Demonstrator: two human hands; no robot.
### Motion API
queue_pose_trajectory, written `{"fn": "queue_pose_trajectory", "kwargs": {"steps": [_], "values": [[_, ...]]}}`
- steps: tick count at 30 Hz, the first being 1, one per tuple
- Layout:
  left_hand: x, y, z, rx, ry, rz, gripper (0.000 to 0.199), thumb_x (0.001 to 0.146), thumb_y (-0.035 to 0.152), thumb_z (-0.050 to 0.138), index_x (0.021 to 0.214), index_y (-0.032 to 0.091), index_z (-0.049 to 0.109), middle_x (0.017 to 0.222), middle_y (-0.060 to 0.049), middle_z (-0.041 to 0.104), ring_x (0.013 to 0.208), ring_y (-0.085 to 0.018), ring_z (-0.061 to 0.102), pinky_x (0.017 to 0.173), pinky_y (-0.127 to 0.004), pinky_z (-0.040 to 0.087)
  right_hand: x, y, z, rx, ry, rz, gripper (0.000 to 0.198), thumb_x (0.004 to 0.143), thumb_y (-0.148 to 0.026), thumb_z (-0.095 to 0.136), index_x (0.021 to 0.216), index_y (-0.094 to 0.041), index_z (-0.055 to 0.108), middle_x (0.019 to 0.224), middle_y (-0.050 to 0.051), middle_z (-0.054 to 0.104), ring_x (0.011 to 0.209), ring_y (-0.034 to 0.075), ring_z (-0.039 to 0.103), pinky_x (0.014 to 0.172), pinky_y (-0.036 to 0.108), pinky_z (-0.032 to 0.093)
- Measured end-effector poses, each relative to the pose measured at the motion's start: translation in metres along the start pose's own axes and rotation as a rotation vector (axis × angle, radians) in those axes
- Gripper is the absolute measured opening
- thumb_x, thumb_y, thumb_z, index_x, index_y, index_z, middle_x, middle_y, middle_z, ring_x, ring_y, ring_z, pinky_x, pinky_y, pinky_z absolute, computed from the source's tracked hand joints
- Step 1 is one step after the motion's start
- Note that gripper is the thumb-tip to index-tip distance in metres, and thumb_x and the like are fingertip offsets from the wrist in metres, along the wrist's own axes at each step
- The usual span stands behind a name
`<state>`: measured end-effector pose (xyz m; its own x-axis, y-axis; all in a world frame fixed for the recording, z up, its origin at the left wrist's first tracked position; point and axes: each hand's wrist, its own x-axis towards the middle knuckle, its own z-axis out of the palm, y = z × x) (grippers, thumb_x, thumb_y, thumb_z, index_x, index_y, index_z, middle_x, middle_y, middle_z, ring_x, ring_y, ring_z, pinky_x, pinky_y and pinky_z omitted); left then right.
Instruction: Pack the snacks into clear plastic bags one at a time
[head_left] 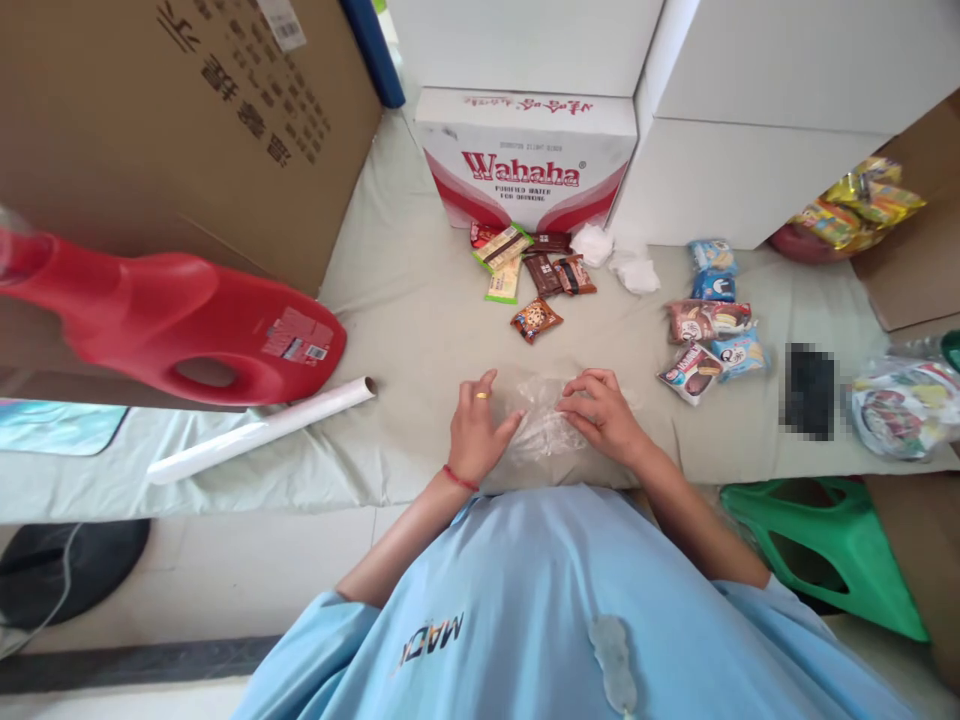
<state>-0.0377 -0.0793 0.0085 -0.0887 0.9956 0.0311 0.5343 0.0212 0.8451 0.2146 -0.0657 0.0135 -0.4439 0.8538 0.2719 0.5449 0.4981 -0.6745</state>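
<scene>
A crumpled clear plastic bag (547, 415) lies on the cloth near the table's front edge, between my hands. At its left side is my left hand (480, 425), a ring on one finger, with thumb and fingers apart and nothing held. My right hand (601, 412) has its fingers pinched together on the bag's right part. Just beyond the bag lies a brown snack packet (536, 319). Farther back is a loose pile of wrapped snacks, among them a dark brown packet (541, 274) and a green-edged packet (502, 280).
White crumpled tissues (636, 271) lie right of the pile. Several snack packs (694, 372) sit farther right, near a bagged bundle (907, 405). A Wahaba-like printed "Wahaha" carton (529, 165) stands behind. A red jug (202, 325) and a white roll (262, 432) are left.
</scene>
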Motion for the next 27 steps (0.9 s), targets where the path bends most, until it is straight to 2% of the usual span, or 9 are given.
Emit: {"fn": "queue_pose_trajectory", "kwargs": {"steps": [1, 3, 6, 9, 13, 17, 21, 24, 27], "values": [[0.004, 0.003, 0.001, 0.035, 0.002, 0.109, 0.063, 0.073, 0.036, 0.084, 0.133, 0.023, 0.069, 0.123, -0.013, 0.063, 0.116, -0.031, 0.059, 0.104, -0.043, 0.045, -0.001, -0.002, -0.003, 0.042, -0.013, 0.010, 0.017, 0.099, -0.030, 0.063, 0.101, -0.033, 0.081, 0.112, 0.007, 0.071, 0.118, 0.030, 0.051, 0.105, 0.052, 0.045], [0.011, 0.008, 0.004, 0.041, -0.083, 0.287, 0.043, 0.079, 0.033, 0.078, 0.121, 0.027, 0.075, 0.135, -0.013, 0.062, 0.136, -0.035, 0.048, 0.117, -0.051, 0.033, -0.004, -0.006, -0.009, 0.138, -0.007, 0.062, 0.016, 0.099, -0.035, 0.065, 0.101, -0.033, 0.080, 0.110, 0.007, 0.072, 0.116, 0.029, 0.055, 0.106, 0.052, 0.045], [0.016, 0.013, 0.008, -0.068, -0.212, 0.376, 0.013, 0.091, 0.033, 0.067, 0.095, 0.028, 0.078, 0.114, -0.010, 0.070, 0.127, -0.031, 0.056, 0.113, -0.047, 0.036, -0.013, -0.004, -0.016, 0.328, 0.143, 0.251, 0.017, 0.098, -0.044, 0.067, 0.099, -0.030, 0.077, 0.110, 0.006, 0.071, 0.110, 0.026, 0.062, 0.102, 0.047, 0.050], [0.015, 0.011, 0.011, -0.220, -0.133, 0.194, 0.023, 0.097, 0.041, 0.060, 0.086, 0.023, 0.070, 0.093, -0.008, 0.069, 0.091, -0.022, 0.063, 0.089, -0.035, 0.048, -0.025, 0.006, -0.022, 0.559, 0.352, 0.547, 0.028, 0.092, -0.055, 0.071, 0.095, -0.027, 0.072, 0.103, 0.005, 0.068, 0.093, 0.022, 0.064, 0.082, 0.037, 0.058], [0.010, 0.003, 0.011, -0.310, -0.032, -0.134, 0.036, 0.099, 0.053, 0.054, 0.077, 0.023, 0.057, 0.066, 0.001, 0.059, 0.062, -0.016, 0.053, 0.066, -0.028, 0.043, -0.041, 0.019, -0.024, 0.718, 0.437, 0.821, 0.038, 0.083, -0.060, 0.076, 0.087, -0.024, 0.064, 0.079, 0.000, 0.063, 0.066, 0.015, 0.057, 0.054, 0.026, 0.050], [0.011, -0.010, 0.010, -0.239, -0.040, -0.269, 0.039, 0.099, 0.057, 0.047, 0.081, 0.024, 0.056, 0.056, 0.006, 0.047, 0.053, -0.015, 0.045, 0.058, -0.027, 0.039, -0.046, 0.021, -0.019, 0.718, 0.422, 0.896, 0.039, 0.082, -0.059, 0.075, 0.084, -0.023, 0.061, 0.066, -0.004, 0.058, 0.047, 0.011, 0.045, 0.040, 0.024, 0.035], [0.016, -0.019, 0.006, -0.038, -0.013, -0.289, 0.033, 0.095, 0.053, 0.053, 0.085, 0.022, 0.060, 0.057, 0.006, 0.046, 0.055, -0.015, 0.047, 0.061, -0.029, 0.040, -0.044, 0.027, -0.015, 0.639, 0.394, 0.889, 0.036, 0.087, -0.059, 0.070, 0.086, -0.025, 0.060, 0.062, -0.005, 0.057, 0.045, 0.013, 0.044, 0.039, 0.025, 0.033], [0.016, -0.019, 0.003, 0.145, 0.174, -0.138, 0.033, 0.088, 0.040, 0.064, 0.111, 0.018, 0.062, 0.075, 0.000, 0.061, 0.071, -0.020, 0.060, 0.074, -0.035, 0.048, -0.042, 0.033, -0.013, 0.531, 0.354, 0.873, 0.035, 0.089, -0.059, 0.066, 0.084, -0.026, 0.059, 0.061, -0.004, 0.057, 0.046, 0.014, 0.047, 0.042, 0.027, 0.037], [0.013, -0.015, 0.002, 0.361, 0.224, 0.213, 0.029, 0.091, 0.029, 0.061, 0.117, 0.018, 0.065, 0.105, -0.013, 0.070, 0.109, -0.029, 0.065, 0.100, -0.046, 0.047, -0.039, 0.036, -0.009, 0.473, 0.318, 0.858, 0.036, 0.091, -0.060, 0.063, 0.081, -0.026, 0.057, 0.059, -0.004, 0.056, 0.046, 0.015, 0.048, 0.044, 0.028, 0.039]]}}
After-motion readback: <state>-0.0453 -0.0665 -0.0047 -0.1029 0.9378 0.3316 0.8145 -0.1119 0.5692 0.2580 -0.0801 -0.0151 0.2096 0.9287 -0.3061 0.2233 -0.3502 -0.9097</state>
